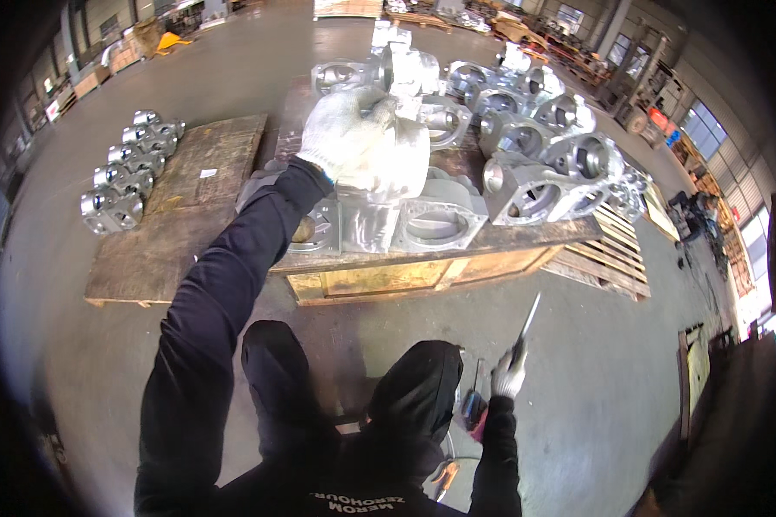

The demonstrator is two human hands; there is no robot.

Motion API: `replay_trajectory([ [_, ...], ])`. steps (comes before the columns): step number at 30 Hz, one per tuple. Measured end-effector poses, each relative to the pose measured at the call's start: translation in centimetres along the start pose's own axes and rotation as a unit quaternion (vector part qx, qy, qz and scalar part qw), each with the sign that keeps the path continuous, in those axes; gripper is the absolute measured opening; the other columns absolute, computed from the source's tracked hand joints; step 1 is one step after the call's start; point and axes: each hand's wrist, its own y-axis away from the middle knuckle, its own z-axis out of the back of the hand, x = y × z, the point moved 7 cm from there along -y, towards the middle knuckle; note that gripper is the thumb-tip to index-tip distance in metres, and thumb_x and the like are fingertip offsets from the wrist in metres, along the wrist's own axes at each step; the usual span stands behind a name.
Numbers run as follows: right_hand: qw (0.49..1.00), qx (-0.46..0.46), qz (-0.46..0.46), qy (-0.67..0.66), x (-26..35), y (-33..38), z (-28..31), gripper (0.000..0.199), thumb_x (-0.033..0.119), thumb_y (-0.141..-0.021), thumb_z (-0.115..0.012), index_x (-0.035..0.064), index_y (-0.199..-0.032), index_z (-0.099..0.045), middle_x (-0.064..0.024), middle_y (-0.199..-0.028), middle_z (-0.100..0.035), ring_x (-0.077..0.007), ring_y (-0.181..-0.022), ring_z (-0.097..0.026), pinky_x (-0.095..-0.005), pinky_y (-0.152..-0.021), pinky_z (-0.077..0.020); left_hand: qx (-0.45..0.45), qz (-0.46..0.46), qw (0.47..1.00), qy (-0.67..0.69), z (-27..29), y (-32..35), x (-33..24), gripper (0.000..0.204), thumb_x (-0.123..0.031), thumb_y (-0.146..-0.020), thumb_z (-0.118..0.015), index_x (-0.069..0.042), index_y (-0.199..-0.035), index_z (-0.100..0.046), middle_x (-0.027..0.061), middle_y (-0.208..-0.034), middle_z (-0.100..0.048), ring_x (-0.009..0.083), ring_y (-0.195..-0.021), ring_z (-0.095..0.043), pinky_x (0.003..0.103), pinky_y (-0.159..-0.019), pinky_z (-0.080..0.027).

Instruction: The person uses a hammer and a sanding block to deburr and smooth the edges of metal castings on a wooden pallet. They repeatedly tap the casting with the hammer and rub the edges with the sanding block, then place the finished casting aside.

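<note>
My left hand (347, 133), in a white glove, reaches over the wooden bench and is closed on a bright silver metal casting (405, 164) with a rounded body. That casting rests on or against other castings, and glare blurs its outline; my fingertips are partly hidden. In front of it lies a silver casting with a large oval opening (440, 226). Low beside my right knee, my gloved right hand (509, 376) is closed round the dark handle of a file (531, 317). Its long thin blade points up and forward, apart from the castings.
Several silver castings (535, 185) crowd the bench's right side. Smaller castings (116, 185) stand in a row left of a low wooden board (207, 172). A slatted pallet (603, 254) lies to the right. A dark and red tool (472, 407) and an orange-handled tool (446, 479) are near my right leg.
</note>
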Motion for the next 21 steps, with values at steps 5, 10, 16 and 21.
replay_trajectory([
  [5, 0.989, 0.068, 0.043, -0.121, 17.2, -1.6, -0.9, 0.047, 0.014, -0.103, -0.052, 0.0115, -0.150, -0.050, -0.0134, -0.113, -0.067, -0.0208, -0.088, -0.068, -0.0344, -0.075, -0.0538, 0.013, 0.008, 1.000, 0.018, 0.2, 0.2, -0.1, 0.038, -0.040, -0.096, -0.064, -0.009, -0.115, -0.074, 0.0168, -0.097, -0.075, 0.0320, -0.089, -0.072, 0.040, -0.080, -0.056],
  [10, 0.977, 0.078, 0.194, -0.028, 29.8, 2.2, -6.5, 0.049, 0.024, -0.102, -0.057, 0.0231, -0.150, -0.051, -0.0233, -0.095, -0.072, -0.0376, -0.076, -0.072, -0.0449, -0.069, -0.0572, 0.019, 0.023, 1.000, -0.003, 0.1, 0.1, 0.7, 0.035, -0.037, -0.096, -0.064, -0.010, -0.116, -0.074, 0.0161, -0.096, -0.075, 0.0306, -0.087, -0.072, 0.039, -0.079, -0.056],
  [16, 0.980, 0.075, 0.187, 0.007, 33.1, 6.5, -11.0, 0.065, 0.021, -0.098, -0.056, 0.0218, -0.160, -0.034, -0.0223, -0.078, -0.066, -0.0401, -0.064, -0.068, -0.0490, -0.061, -0.0550, -0.006, -0.022, 1.000, 0.006, -0.1, -0.1, 0.5, 0.034, -0.036, -0.097, -0.063, -0.010, -0.116, -0.074, 0.0159, -0.096, -0.074, 0.0291, -0.087, -0.072, 0.038, -0.078, -0.055],
  [21, 0.977, 0.120, 0.156, 0.089, 35.0, 0.7, -13.9, 0.070, 0.017, -0.096, -0.057, 0.0157, -0.161, -0.030, -0.0218, -0.081, -0.065, -0.0397, -0.062, -0.066, -0.0488, -0.059, -0.0549, 0.004, -0.010, 1.000, 0.008, -0.2, -0.3, 0.7, 0.033, -0.034, -0.096, -0.064, -0.008, -0.114, -0.074, 0.0172, -0.100, -0.073, 0.0329, -0.091, -0.071, 0.040, -0.081, -0.055],
])
